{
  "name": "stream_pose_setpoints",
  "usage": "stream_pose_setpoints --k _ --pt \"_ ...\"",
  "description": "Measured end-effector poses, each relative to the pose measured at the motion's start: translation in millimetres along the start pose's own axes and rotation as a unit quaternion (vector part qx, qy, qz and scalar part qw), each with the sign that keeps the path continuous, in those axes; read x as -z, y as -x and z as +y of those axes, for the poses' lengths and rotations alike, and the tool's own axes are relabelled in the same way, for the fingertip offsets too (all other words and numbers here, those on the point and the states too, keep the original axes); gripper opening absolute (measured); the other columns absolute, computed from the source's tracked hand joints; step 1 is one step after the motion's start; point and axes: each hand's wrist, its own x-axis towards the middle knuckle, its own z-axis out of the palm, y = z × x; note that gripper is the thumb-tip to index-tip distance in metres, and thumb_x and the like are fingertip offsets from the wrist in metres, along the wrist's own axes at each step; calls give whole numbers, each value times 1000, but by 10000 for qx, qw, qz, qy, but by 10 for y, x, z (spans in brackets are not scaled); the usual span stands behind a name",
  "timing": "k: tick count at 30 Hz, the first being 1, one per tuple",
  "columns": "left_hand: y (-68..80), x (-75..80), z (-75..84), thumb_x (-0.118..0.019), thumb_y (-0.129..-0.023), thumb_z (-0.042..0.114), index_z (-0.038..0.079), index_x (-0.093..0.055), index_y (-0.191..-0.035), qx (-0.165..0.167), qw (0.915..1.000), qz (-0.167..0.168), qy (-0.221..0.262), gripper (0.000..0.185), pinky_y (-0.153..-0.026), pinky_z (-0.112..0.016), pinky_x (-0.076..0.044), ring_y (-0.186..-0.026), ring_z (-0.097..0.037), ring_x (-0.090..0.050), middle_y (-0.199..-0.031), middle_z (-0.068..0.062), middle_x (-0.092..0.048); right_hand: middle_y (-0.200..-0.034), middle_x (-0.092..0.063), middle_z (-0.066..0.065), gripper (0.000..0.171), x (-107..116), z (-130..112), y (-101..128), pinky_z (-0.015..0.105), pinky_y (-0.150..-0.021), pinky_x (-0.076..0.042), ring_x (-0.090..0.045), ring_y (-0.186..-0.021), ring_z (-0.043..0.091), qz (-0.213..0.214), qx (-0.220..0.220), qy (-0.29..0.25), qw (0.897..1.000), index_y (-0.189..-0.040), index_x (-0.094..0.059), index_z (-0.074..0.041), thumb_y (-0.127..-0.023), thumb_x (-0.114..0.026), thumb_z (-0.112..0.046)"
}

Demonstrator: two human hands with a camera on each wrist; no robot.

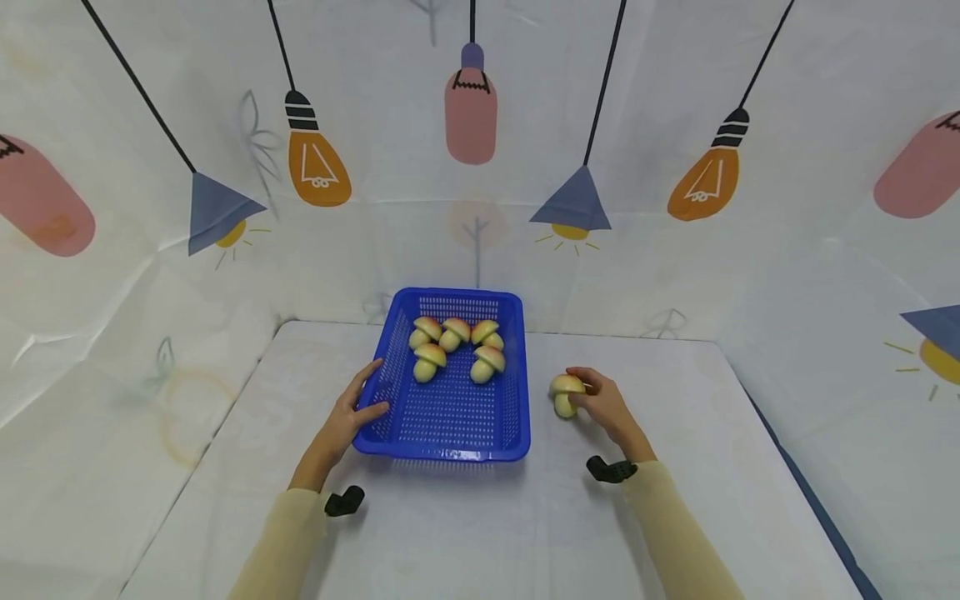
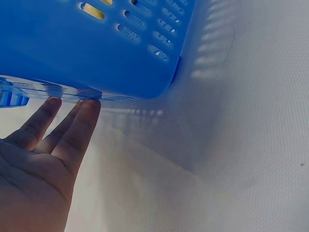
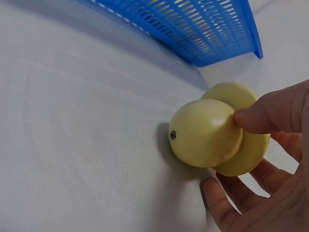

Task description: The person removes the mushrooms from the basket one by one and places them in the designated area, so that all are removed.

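The mushroom [image 1: 563, 387] in the right hand [image 1: 609, 410] is on the right side of the scene, apart from the blue basket [image 1: 517, 450] and to the right of it. From the left, a pale yellow sleeve [image 1: 279, 542] reaches in from the near edge, with a dark wrist device [image 1: 345, 502] beside the cuff. The left hand [image 1: 347, 417] grasps the basket's left side — its thumb over the rim, its other fingers stretched against the outside, where the left wrist view shows fingertips at the lower edge. The basket sits at the middle of the white table [image 1: 480, 533], towards the far edge, and bears five more mushrooms [image 1: 429, 363]: three in a far row and two nearer, one at left and one at right, all with reddish-yellow caps and pale stalks. Right of it, the right hand pinches the mushroom with its thumb on the stalk just by the cap and its fingers around the cap's other side; whether the stalk meets the table I cannot tell. A second dark device [image 1: 611, 469] is at that wrist. Across the far side, left to right, runs a white sheet [image 1: 405, 242] printed with hanging lamps [image 1: 318, 171].
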Motion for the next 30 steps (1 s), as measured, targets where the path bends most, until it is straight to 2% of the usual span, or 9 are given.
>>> stream_pose_setpoints --k 11,18,21,30 --pt "-15 -3 -39 -60 -102 24 41 -16 -164 -4 10000 9 -49 78 -115 -69 -32 -147 -50 -34 -170 -22 -17 -152 -52 22 56 5 -25 22 49 -110 -45 -51 -140 42 -14 -5 -178 9998 -147 -52 -2 -93 -65 -2" --pt "-18 -12 -46 -60 -103 23 42 -17 -164 19 10000 38 -43 77 -116 -70 -30 -149 -51 -31 -171 -20 -16 -152 -49 29 56 46 -308 167 52 -111 -43 -47 -141 47 -208 0 -229 9995 -148 -47 7 -94 -61 3" --pt "-12 -9 -35 -59 -103 23 44 -17 -164 43 10000 25 -14 77 -117 -70 -29 -150 -50 -30 -171 -19 -15 -152 -49 30 55 62 -380 193 51 -110 -44 -47 -141 47 -242 17 -147 9996 -147 -47 8 -94 -61 3" --pt "-9 -11 -24 -60 -102 24 44 -18 -163 56 9999 90 -50 76 -117 -69 -29 -149 -50 -31 -170 -20 -17 -155 -46 26 58 65 -146 24 58 -114 -40 -44 -143 47 -51 193 -21 9998 -150 -48 1 -94 -64 -3"
